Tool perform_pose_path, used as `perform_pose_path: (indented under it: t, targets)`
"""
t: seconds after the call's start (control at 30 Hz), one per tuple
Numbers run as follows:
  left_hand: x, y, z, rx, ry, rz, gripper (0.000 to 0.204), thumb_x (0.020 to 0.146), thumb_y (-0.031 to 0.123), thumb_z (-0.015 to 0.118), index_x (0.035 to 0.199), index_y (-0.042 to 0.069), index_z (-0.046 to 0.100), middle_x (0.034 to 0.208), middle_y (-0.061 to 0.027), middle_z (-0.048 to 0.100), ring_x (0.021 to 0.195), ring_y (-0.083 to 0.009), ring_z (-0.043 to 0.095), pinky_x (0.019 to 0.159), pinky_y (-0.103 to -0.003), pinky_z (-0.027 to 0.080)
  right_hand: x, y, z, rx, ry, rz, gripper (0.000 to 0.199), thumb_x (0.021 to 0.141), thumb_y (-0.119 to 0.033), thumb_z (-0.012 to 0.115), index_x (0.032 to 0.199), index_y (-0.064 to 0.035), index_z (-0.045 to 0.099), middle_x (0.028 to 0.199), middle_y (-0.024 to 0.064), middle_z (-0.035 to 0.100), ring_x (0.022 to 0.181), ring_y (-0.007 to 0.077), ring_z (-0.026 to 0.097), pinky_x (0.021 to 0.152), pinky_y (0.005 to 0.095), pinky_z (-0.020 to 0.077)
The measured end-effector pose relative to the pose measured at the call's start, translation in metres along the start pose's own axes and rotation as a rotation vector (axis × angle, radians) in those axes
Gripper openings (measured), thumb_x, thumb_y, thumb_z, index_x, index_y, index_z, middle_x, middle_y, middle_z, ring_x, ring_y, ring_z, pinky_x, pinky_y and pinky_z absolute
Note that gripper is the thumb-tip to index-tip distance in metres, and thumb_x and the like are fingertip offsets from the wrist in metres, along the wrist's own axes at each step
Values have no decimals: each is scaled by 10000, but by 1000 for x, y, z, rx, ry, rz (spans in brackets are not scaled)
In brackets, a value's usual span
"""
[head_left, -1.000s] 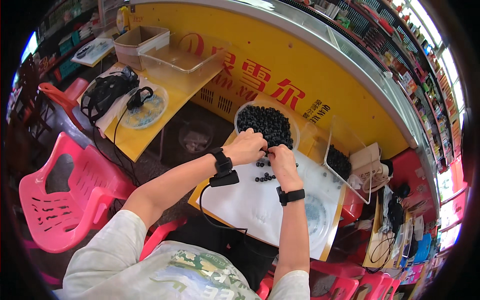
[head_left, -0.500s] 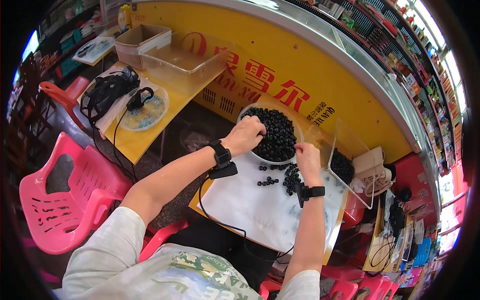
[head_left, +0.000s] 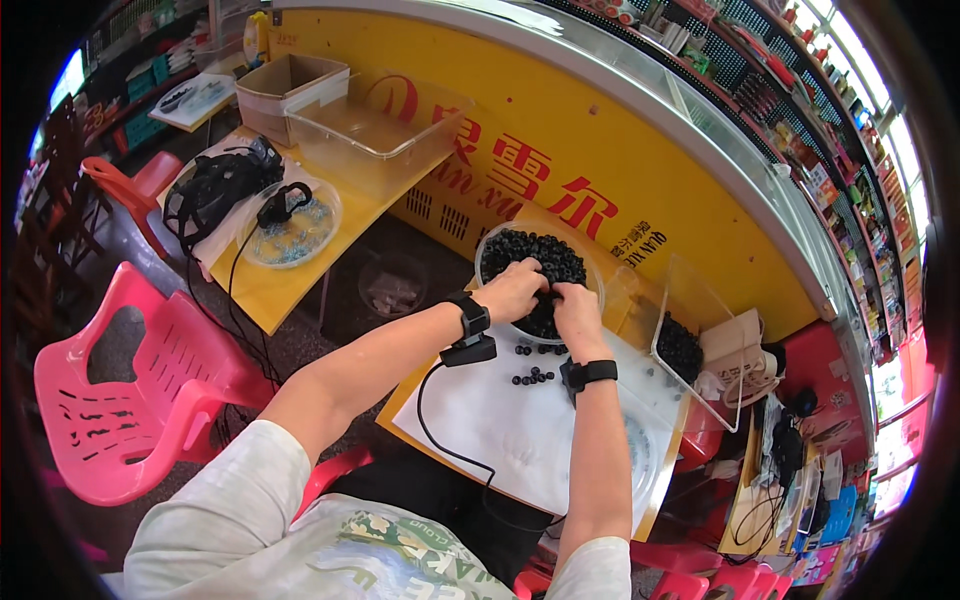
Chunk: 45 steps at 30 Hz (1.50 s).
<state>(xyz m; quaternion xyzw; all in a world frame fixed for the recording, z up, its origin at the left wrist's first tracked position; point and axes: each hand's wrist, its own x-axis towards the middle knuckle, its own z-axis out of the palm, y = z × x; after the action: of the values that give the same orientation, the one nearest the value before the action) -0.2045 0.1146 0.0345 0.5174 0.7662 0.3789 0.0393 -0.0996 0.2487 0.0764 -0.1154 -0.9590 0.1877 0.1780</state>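
A round clear tub (head_left: 482, 262) on the white-covered table holds a heap of small black round pieces (head_left: 540, 250) that look like beads. My left hand (head_left: 512, 291) reaches over its near left side, fingers curled down among the pieces. Close beside it, my right hand (head_left: 579, 316) hangs over the near right side with its fingers drawn together. The fingertips nearly meet above the heap, and whatever they pinch is too small or hidden to make out. Several loose black pieces (head_left: 533, 377) lie on the white sheet (head_left: 490, 420) in front of the tub.
Right of the tub stands a clear bin (head_left: 700, 385) with more black pieces (head_left: 678, 345). A yellow table (head_left: 275, 300) to the left bears a cardboard box, an open clear bin (head_left: 380, 140) and a round tray (head_left: 290, 255). A pink chair (head_left: 150, 370) is at left; cables hang from my wrist straps.
My right hand has moved left from the tub's right rim to over the pieces, beside my left hand. My left hand has shifted slightly right and down. My view has shifted slightly.
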Motion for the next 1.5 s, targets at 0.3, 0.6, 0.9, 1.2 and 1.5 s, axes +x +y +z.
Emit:
perform_pose_path:
  t: [0.3, 0.6, 0.9, 1.2, 1.5]
  targets:
    - [9, -19, -9, 110, 309, -144, 263, 821, 96, 659, 1072, 19, 690, 1245, -240, 551, 1182, -383, 507, 1039, -433, 404, 10, 62, 8, 512, 62, 682, 350, 942, -195, 540, 1214, 3, 636, 1128, 188, 694, 1039, 324, 659, 878, 387, 500]
    - [34, 14, 10, 195, 206, -401, 357, 955, 343, 513, 1238, 153, 622, 1222, -195, 510, 1141, -446, 469, 960, -543, 430, 19, 43, 42, 1250, 198, 664, 438, 1003, -206, 470, 1379, 16, 500, 1414, 146, 513, 1301, 239, 467, 1091, 358, 346]
    - [66, -18, 42, -75, 285, -471, 382, 959, 385, 499, 1125, 79, 656, 1136, -214, 585, 1132, -416, 491, 908, -539, 441, 32, 16, 47, 1568, 314, 850, 394, 1041, -272, 439, 1313, -19, 568, 1369, 109, 554, 1259, 217, 510, 1042, 344, 408]
    - [72, 4, 38, -771, 453, -556, 417, 951, 314, 558, 1015, -84, 663, 928, -168, 677, 866, -219, 605, 812, -345, 460, 35, 19, 59, 1884, 309, 748, 299, 1010, -327, 531, 1182, -103, 632, 1107, 68, 695, 1008, 228, 659, 888, 378, 534]
    - [66, 49, 21, -819, 593, -402, 349, 942, 262, 596, 998, -75, 667, 945, -120, 660, 877, -163, 598, 796, -296, 469, 24, -5, 34, 1903, 411, 591, 323, 989, -380, 536, 1069, -85, 640, 1012, 61, 696, 914, 207, 672, 802, 332, 545]
